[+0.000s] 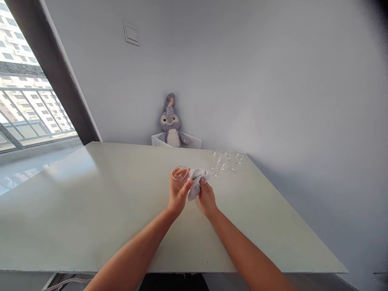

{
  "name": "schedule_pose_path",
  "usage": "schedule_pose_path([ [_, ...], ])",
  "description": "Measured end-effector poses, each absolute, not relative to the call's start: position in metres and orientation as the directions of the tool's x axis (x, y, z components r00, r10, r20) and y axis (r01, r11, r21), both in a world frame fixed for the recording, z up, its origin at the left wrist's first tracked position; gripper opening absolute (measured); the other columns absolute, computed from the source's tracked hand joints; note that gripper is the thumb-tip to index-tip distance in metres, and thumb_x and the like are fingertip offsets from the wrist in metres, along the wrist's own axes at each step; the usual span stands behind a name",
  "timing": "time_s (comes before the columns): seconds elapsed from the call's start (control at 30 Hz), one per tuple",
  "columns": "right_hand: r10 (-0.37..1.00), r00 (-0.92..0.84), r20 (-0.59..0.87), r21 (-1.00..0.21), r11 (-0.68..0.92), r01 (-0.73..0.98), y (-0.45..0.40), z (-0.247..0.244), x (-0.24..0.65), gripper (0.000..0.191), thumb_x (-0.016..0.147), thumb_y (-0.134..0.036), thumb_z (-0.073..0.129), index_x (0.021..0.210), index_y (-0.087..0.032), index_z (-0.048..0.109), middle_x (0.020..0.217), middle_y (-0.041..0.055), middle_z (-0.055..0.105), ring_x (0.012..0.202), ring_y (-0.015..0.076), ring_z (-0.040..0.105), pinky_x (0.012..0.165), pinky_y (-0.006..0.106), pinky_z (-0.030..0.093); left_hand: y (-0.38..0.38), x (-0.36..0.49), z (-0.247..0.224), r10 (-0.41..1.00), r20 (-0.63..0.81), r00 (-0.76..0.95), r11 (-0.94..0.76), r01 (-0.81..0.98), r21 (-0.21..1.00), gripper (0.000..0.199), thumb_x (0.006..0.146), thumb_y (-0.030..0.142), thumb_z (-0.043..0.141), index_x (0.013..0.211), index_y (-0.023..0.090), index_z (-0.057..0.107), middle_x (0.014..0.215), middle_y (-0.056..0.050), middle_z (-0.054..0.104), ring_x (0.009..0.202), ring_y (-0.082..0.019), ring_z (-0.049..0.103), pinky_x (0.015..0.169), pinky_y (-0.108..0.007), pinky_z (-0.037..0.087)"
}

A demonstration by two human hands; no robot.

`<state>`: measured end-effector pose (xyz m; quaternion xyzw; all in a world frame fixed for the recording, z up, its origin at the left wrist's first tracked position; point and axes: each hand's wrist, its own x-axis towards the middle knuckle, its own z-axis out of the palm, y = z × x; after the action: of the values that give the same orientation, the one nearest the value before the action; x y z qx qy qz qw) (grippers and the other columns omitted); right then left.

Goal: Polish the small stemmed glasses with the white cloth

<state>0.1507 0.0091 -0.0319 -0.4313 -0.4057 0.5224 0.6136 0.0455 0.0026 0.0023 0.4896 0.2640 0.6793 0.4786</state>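
My left hand point(178, 190) is closed around the bowl of a clear stemmed glass point(180, 173), which lies tilted with its rim towards the left. In my right hand point(207, 197) is a bunched whitish cloth point(198, 180). The cloth touches the right side of the glass and hides its stem and foot. Both hands are close together above the middle of the table point(127, 202).
Several clear stemmed glasses point(224, 158) stand upright at the table's back right, near the wall. Behind the back edge, a grey plush toy point(170, 123) sits in a white perforated basket point(194, 142). A window point(30, 89) is at the left.
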Motion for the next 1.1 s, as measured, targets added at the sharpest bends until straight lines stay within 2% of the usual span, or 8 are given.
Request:
schedule_pose_path([
  [0.13, 0.984, 0.101, -0.148, -0.767, -0.050, -0.640, 0.018, -0.036, 0.152, 0.026, 0.075, -0.046, 0.056, 0.084, -0.022, 0.057, 0.092, 0.0038, 0.065, 0.087, 0.0205, 0.060, 0.067, 0.033, 0.049, 0.003, 0.045, 0.000, 0.864, 0.494, -0.099, -0.494, -0.365, 0.789, 0.047, 0.072, 0.040, 0.063, 0.108, 0.027, 0.037, 0.115, -0.005, 0.043, 0.116, -0.026, 0.045, 0.097, -0.043, 0.037],
  [0.33, 0.990, -0.100, -0.098, -0.788, -0.139, -0.600, 0.009, -0.034, 0.145, 0.038, 0.078, -0.054, 0.048, 0.096, -0.022, 0.058, 0.097, 0.0051, 0.063, 0.083, 0.0200, 0.060, 0.062, 0.031, 0.047, 0.000, 0.044, 0.001, 0.795, 0.590, -0.142, -0.598, -0.347, 0.722, 0.042, 0.075, 0.033, 0.061, 0.110, 0.027, 0.038, 0.109, -0.004, 0.043, 0.112, -0.025, 0.047, 0.099, -0.048, 0.033],
  [0.43, 0.993, -0.109, -0.042, -0.911, -0.083, -0.404, 0.002, -0.037, 0.138, 0.047, 0.080, -0.061, 0.037, 0.093, -0.020, 0.058, 0.082, 0.0040, 0.063, 0.070, 0.0176, 0.058, 0.057, 0.029, 0.044, 0.007, 0.038, 0.003, 0.734, 0.637, -0.236, -0.676, -0.338, 0.655, 0.045, 0.075, 0.033, 0.061, 0.112, 0.027, 0.036, 0.108, -0.004, 0.042, 0.114, -0.025, 0.046, 0.100, -0.050, 0.031],
  [0.53, 0.980, -0.180, 0.081, -0.979, 0.112, 0.168, -0.005, -0.040, 0.135, 0.052, 0.081, -0.063, 0.032, 0.077, -0.019, 0.060, 0.075, 0.0038, 0.060, 0.061, 0.0150, 0.055, 0.054, 0.027, 0.039, 0.017, 0.027, 0.005, 0.647, 0.694, -0.316, -0.762, -0.245, 0.599, 0.049, 0.074, 0.031, 0.062, 0.114, 0.027, 0.034, 0.109, -0.004, 0.041, 0.116, -0.025, 0.045, 0.100, -0.050, 0.031],
  [0.67, 0.941, -0.226, 0.250, -0.542, 0.330, 0.773, -0.012, -0.031, 0.139, 0.039, 0.082, -0.054, 0.042, 0.081, -0.022, 0.063, 0.097, 0.0045, 0.056, 0.064, 0.0116, 0.055, 0.056, 0.024, 0.036, 0.028, 0.015, 0.003, 0.537, 0.781, -0.317, -0.830, -0.033, 0.557, 0.053, 0.075, 0.027, 0.061, 0.118, 0.025, 0.031, 0.110, -0.006, 0.042, 0.115, -0.024, 0.044, 0.097, -0.049, 0.033],
  [0.87, 0.856, -0.097, 0.508, -0.473, 0.371, 0.799, -0.006, -0.022, 0.152, 0.033, 0.087, -0.037, 0.037, 0.108, -0.019, 0.054, 0.083, 0.0030, 0.058, 0.067, 0.0130, 0.055, 0.057, 0.023, 0.038, 0.018, 0.029, -0.017, 0.527, 0.845, -0.092, -0.831, 0.155, 0.535, 0.060, 0.074, 0.035, 0.061, 0.122, 0.020, 0.029, 0.116, -0.014, 0.048, 0.110, -0.025, 0.048, 0.091, -0.048, 0.038],
  [1.0, 0.882, -0.079, 0.464, -0.583, 0.372, 0.723, 0.002, -0.026, 0.159, 0.022, 0.081, -0.037, 0.044, 0.084, -0.021, 0.060, 0.070, 0.0002, 0.061, 0.062, 0.0133, 0.055, 0.056, 0.022, 0.038, 0.008, 0.040, -0.027, 0.452, 0.865, 0.218, -0.889, 0.185, 0.418, 0.072, 0.072, 0.056, 0.053, 0.128, 0.019, 0.025, 0.119, -0.018, 0.049, 0.111, -0.026, 0.047, 0.088, -0.046, 0.041],
  [1.1, 0.892, 0.039, 0.451, -0.667, 0.308, 0.678, 0.011, -0.025, 0.181, 0.026, 0.081, -0.040, 0.042, 0.080, -0.020, 0.060, 0.071, 0.0004, 0.062, 0.061, 0.0134, 0.055, 0.059, 0.023, 0.039, 0.011, 0.039, -0.030, 0.432, 0.864, 0.258, -0.889, 0.281, 0.361, 0.071, 0.075, 0.061, 0.043, 0.129, 0.019, 0.026, 0.122, -0.018, 0.045, 0.115, -0.027, 0.043, 0.090, -0.047, 0.039],
])
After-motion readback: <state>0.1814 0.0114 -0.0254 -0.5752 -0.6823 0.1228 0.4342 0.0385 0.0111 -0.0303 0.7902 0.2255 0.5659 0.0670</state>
